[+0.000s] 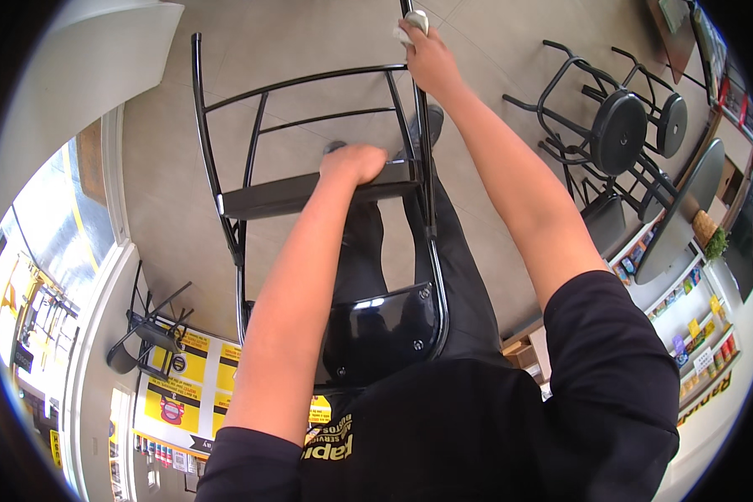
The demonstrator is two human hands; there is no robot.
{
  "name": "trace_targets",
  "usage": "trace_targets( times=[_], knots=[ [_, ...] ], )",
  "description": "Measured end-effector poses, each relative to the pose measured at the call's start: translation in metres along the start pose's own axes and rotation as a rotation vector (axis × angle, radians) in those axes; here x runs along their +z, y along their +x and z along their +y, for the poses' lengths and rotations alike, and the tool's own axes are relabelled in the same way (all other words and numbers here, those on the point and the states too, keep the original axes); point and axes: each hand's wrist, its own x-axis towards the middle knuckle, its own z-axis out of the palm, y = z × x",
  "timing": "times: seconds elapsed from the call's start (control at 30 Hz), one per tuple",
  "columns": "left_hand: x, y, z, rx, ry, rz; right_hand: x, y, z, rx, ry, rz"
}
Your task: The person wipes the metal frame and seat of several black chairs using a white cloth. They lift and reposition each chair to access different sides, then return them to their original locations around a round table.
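Note:
A black metal-framed chair (289, 197) is tipped over in front of me, its legs pointing away and its glossy backrest (381, 333) close to my torso. My left hand (358, 163) is closed at the edge of the seat; its fingertips are hidden. Farther off and to the right, my right hand (431, 60) is closed around a crumpled white-grey cloth (415, 28). That cloth presses against the chair's right leg near its far end. Part of the leg is hidden by the hand and cloth.
Black stools (619, 132) stand at the right, by a dark round tabletop (682, 213) and stocked shelves (701, 356). Another dark chair (155, 330) is at the lower left, beside yellow posters (180, 381). My shoe (431, 125) is near the chair's right leg. Glass panes (58, 226) line the left.

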Motion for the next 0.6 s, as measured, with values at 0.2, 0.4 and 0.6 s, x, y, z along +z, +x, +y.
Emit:
trace_targets(
  times=[0.2,0.4,0.6],
  knots=[
    [0.012,0.008,-0.005,0.022,0.000,0.126,-0.028,-0.102,-0.014,0.049,0.034,-0.150],
    [0.014,0.020,-0.013,0.090,-0.048,0.195,-0.041,-0.202,-0.035,0.079,0.056,-0.168],
    [0.015,0.021,-0.019,0.147,-0.161,0.260,-0.053,-0.280,-0.069,0.351,-0.212,-0.370]
  ],
)
